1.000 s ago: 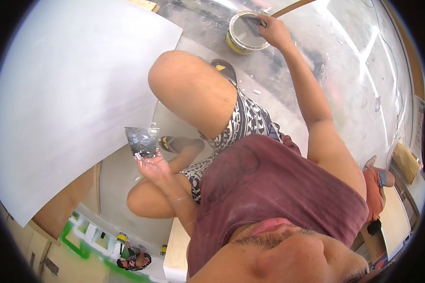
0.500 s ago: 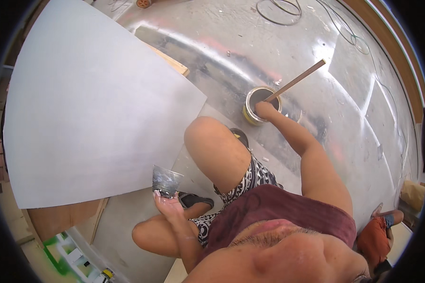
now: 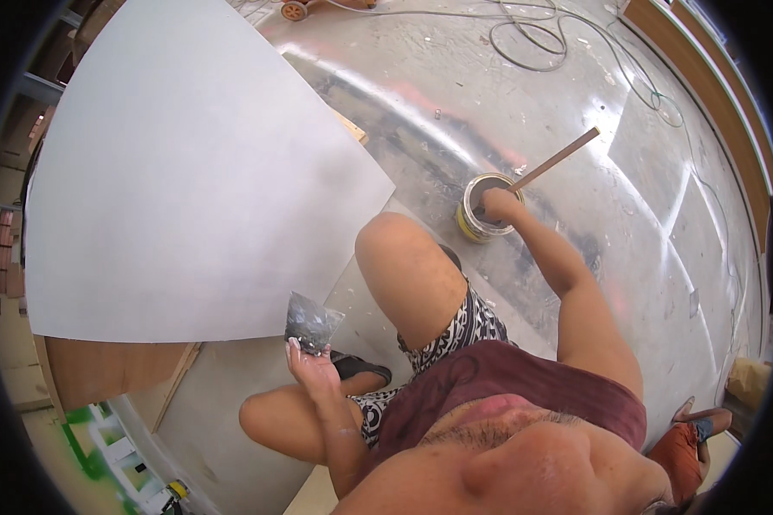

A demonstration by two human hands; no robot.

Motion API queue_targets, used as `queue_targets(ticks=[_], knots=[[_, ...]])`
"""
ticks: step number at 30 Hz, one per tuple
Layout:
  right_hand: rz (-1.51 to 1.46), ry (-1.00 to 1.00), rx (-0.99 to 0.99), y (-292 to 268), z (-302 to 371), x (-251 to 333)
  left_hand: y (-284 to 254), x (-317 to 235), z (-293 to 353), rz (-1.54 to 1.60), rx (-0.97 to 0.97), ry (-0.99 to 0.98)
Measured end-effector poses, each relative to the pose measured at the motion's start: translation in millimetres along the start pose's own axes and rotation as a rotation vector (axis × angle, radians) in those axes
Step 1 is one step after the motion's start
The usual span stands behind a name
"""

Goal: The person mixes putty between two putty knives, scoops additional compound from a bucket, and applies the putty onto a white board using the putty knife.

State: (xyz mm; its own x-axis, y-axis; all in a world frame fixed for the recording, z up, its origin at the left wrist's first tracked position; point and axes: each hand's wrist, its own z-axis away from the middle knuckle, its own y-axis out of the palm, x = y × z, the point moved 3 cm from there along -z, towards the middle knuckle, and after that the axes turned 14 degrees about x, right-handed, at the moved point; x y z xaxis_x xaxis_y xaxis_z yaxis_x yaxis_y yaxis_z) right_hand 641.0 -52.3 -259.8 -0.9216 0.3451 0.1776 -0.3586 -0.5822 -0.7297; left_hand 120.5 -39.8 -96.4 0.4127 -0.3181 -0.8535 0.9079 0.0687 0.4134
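Observation:
My left hand [image 3: 314, 369], its fingers smeared white, is closed on the lower edge of a putty spreader [image 3: 311, 321], a flat grey blade coated with dark and pale smears. It is held up beside the near edge of a large white panel [image 3: 197, 189]. Over at the right, my right hand [image 3: 502, 207] reaches into the mouth of a round metal can [image 3: 470, 225] with a yellow band. The hand looks curled, but its fingertips are hidden inside. A long wooden stick [image 3: 560, 158] leans out of the can past the hand.
Loops of cable [image 3: 532, 41] lie on the grey floor at the far side. An orange wheeled thing [image 3: 295, 10] shows at the top edge. Below the panel stands a brown wooden side [image 3: 112, 371]. Another person's orange garment [image 3: 674, 459] is at lower right.
The view has shifted, so the panel and can sit differently in it. My left hand has tilted the spreader slightly. My right hand is still in the can's mouth.

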Motion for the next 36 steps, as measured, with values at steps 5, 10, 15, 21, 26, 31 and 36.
queue_targets(ticks=[5, 10, 15, 21, 26, 31, 36], knots=[[-0.205, 0.048, -0.192, -42, 56, -10, 18, -7, 1, -0.026, -0.026, -0.009], [-0.369, 0.039, -0.366, -62, 111, -12, 36, -14, 5, 0.052, 0.114, 0.003], [-0.599, 0.008, -0.560, -60, 146, -21, 75, -23, 3, 0.064, 0.248, 0.015], [-0.907, -0.118, -0.703, -70, 174, -26, 140, -43, 4, 0.021, 0.513, 0.006], [-1.042, -0.239, -0.773, -94, 207, -21, 225, -34, 18, 0.005, 0.785, -0.095], [-1.027, -0.326, -0.900, -120, 236, -29, 287, 9, 18, -0.067, 0.854, -0.237], [-1.001, -0.432, -0.979, -155, 271, -29, 326, 58, 8, -0.033, 0.795, -0.408]])
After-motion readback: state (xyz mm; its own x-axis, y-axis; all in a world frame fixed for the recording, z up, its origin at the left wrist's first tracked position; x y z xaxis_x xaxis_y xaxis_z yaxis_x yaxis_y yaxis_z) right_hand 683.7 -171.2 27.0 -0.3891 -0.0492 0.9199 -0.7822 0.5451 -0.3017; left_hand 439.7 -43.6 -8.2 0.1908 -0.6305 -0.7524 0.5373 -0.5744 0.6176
